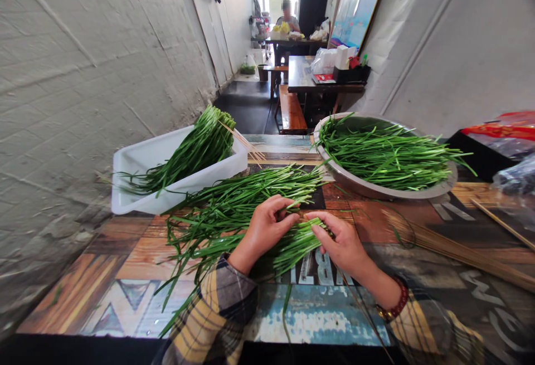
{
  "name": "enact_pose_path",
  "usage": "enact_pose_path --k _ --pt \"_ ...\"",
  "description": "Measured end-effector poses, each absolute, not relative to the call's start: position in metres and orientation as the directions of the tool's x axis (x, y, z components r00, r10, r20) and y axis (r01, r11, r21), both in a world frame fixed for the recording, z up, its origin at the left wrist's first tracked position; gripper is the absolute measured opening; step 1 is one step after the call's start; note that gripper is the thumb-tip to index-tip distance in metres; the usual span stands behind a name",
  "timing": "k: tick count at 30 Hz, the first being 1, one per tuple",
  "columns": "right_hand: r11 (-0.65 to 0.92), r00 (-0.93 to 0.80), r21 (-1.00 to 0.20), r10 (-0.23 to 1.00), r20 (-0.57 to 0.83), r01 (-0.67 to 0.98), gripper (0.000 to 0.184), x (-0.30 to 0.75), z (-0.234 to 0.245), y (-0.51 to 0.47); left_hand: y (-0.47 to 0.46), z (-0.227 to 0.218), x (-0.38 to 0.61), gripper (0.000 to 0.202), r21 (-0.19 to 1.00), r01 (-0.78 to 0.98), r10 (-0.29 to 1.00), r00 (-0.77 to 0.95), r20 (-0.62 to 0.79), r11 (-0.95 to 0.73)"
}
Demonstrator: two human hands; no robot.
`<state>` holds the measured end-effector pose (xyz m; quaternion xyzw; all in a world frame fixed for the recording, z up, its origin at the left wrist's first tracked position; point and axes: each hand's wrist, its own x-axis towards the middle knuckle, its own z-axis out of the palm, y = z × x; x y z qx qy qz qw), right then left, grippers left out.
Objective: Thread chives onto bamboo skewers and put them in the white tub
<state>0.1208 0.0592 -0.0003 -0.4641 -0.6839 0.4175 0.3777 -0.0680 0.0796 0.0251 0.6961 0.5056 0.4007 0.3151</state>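
Observation:
A loose pile of long green garlic chives [246,192] lies across the table, pale stem ends to the right. My left hand [267,228] is closed in a pinch by the stems, thumb and forefinger on a few of them. My right hand [340,242] grips the cut ends of a smaller bunch of chives [292,245] between thumb and fingers. Thin sticks [363,309] run down from under the right hand to the table's front edge; whether its hidden fingers hold them I cannot tell.
A white plastic tub [142,203] at left holds chives on bamboo skewers [251,150]. A round metal basin [388,191] of chives stands at right. Bundled bamboo skewers [463,248] lie front right, near plastic bags [518,181]. Further back, a person [287,16] sits behind a table.

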Motion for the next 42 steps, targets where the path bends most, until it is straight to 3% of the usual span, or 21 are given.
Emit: enact_pose_path --k 5,15,20,24,31,36,42 --pt "0.234 -0.267 -0.915 0.952 0.148 0.329 0.026 0.12 0.001 0.059 0.08 0.025 -0.069 0.02 0.853 0.468 0.97 0.173 0.169 -0.232" --pt "0.263 -0.282 -0.889 0.946 0.161 0.376 0.025 0.121 -0.002 0.062 0.081 0.026 -0.07 0.024 0.852 0.454 0.956 0.244 0.163 -0.261" --pt "0.405 -0.214 -0.809 0.914 0.345 0.425 0.027 0.125 0.0 0.068 0.081 0.021 -0.067 0.019 0.828 0.467 0.938 0.288 0.19 -0.311" --pt "0.55 -0.154 -0.655 0.813 0.561 0.518 0.023 0.129 0.006 0.071 0.08 0.018 -0.066 0.017 0.79 0.482 0.913 0.335 0.235 -0.38" --pt "0.639 -0.295 -0.512 0.745 0.599 0.574 0.018 0.126 0.005 0.074 0.078 0.02 -0.062 0.017 0.782 0.45 0.879 0.404 0.253 -0.432" --pt "0.636 -0.267 -0.563 0.753 0.601 0.528 0.009 0.122 0.007 0.071 0.076 0.019 -0.061 0.017 0.775 0.451 0.868 0.431 0.245 -0.443" --pt "0.518 -0.04 -0.707 0.819 0.572 0.482 0.014 0.129 0.011 0.075 0.078 0.019 -0.064 0.018 0.772 0.479 0.892 0.378 0.249 -0.418"
